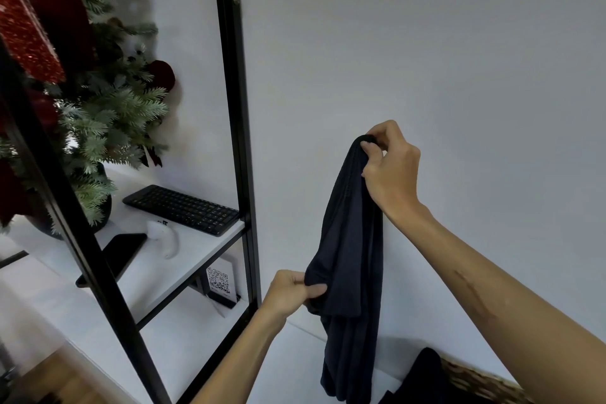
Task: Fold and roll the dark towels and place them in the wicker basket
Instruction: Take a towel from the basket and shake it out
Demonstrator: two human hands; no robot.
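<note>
Wall [426,43]: pale, plain backdrop behind both hands.
Shelving frame [234,141]: black metal uprights at left, carrying white shelves.
Decorated tree [98,102]: frosted green branches with red ornaments, upper left shelf.
Dark towel [352,256]: held in the air in front of the wall, above a white surface; long axis near vertical, upper end leaning slightly right toward the right hand, lower end hanging free toward the bottom edge; cloth bunched and draped, not yet flat.
Wicker basket [475,382]: lower right corner, partly hidden by the right forearm; more dark cloth [423,374] lying at its rim, just beside the hanging towel.
Keyboard [183,208]: black, on the middle shelf, well apart from the towel.
Right hand [390,167]: raised, fingers curled and pinching the towel's top end.
Left hand [295,293]: lower down, fingers and thumb gripping a gathered fold about midway along the towel.
Phone [114,259]: dark, face down near the shelf edge.
White mouse [165,236]: between phone and keyboard.
QR card [219,282]: on the shelf below.
Step in hand, judged: finding corners and opening the towel out before folding.
Good practice, judged: slide the left hand along the edge to a true corner, draw both hands apart until the top edge is taut and level, let the weight pull out creases, then fold lengthwise.
</note>
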